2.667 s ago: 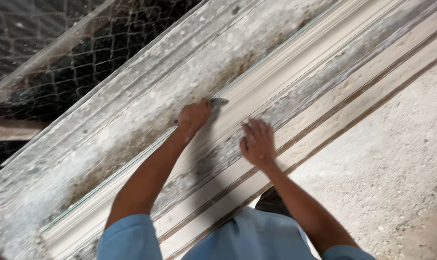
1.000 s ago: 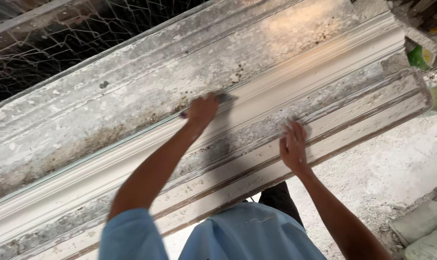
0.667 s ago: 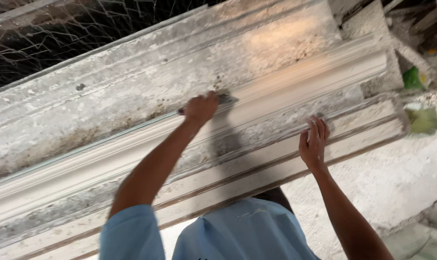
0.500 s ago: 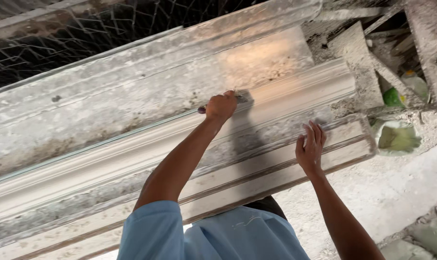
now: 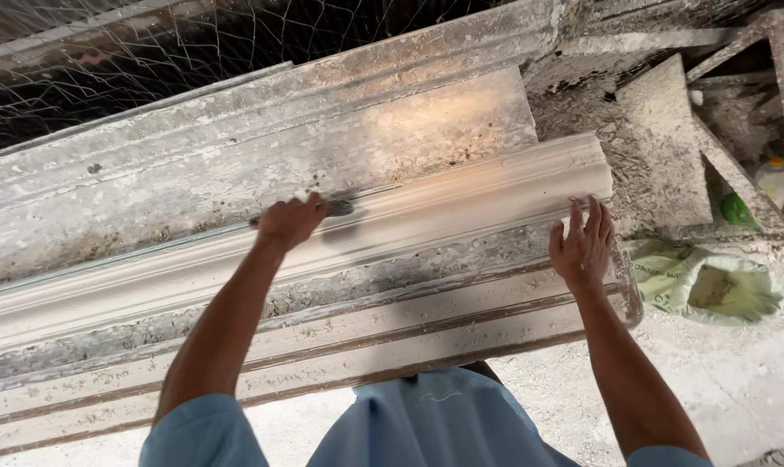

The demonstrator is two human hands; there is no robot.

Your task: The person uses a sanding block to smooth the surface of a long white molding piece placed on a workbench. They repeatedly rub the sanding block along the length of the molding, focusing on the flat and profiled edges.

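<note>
Left hand grip: scraper on moulding.

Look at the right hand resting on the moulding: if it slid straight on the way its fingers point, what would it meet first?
The right hand would probably first meet the moulding's raised rounded ridge just past its fingertips; depth is unclear.

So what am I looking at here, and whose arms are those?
The camera sits on a person's head and looks down, so the two arms are that person's own. They wear a light blue shirt. In front lies a long white plaster moulding, shaped in ridges, resting on a dusty workbench. The left hand grips a small dark tool pressed against the moulding. The right hand lies flat and open near the moulding's end. Wire mesh stands behind, and a green sack lies on the floor to the right.
</note>
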